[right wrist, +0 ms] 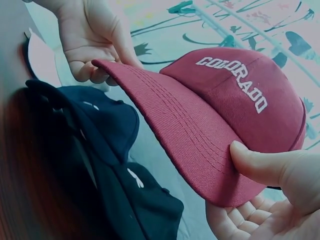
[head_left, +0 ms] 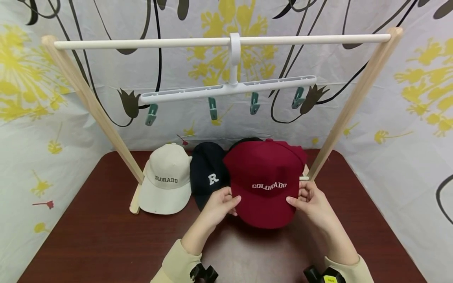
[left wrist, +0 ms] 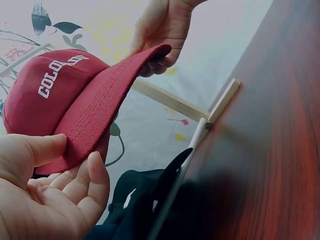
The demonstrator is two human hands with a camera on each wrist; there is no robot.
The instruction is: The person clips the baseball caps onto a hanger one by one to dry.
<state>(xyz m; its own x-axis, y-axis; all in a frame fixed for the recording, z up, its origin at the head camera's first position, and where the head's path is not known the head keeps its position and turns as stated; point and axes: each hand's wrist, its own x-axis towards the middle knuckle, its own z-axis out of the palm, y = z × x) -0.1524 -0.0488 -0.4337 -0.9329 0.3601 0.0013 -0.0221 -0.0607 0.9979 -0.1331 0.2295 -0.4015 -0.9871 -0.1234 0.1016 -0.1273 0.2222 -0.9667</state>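
Crimson cloth, from where I'm standing: the red cap (head_left: pixel 265 169) is held up below the right half of the white hanger (head_left: pixel 235 87). Its brim points away from the hanger, towards the person, crown uppermost, and its long axis runs from brim back to crown. The white COLORADO lettering faces the person. The left hand (head_left: pixel 219 202) pinches the brim's left edge, thumb on top, fingers underneath; the right hand (head_left: pixel 313 200) pinches the opposite edge the same way.

Around it, going left to right, a cream cap (head_left: pixel 168 167) rests beneath the hanger's left end, and a navy cap (head_left: pixel 209 161) bearing a white R sits below the hanger, left of its middle, partly covered by the red one. Just right of that middle, a black cap (head_left: pixel 247 139) shows as a mere strip.

Four green clips (head_left: pixel 212 108) line the hanger, which hooks over the white rail (head_left: pixel 141 43) of a wooden rack (head_left: pixel 94 110).

Below the hanger spreads a glossy red-brown table (head_left: pixel 99 228); behind it, pale fabric (head_left: pixel 389 165) printed with yellow flowers.
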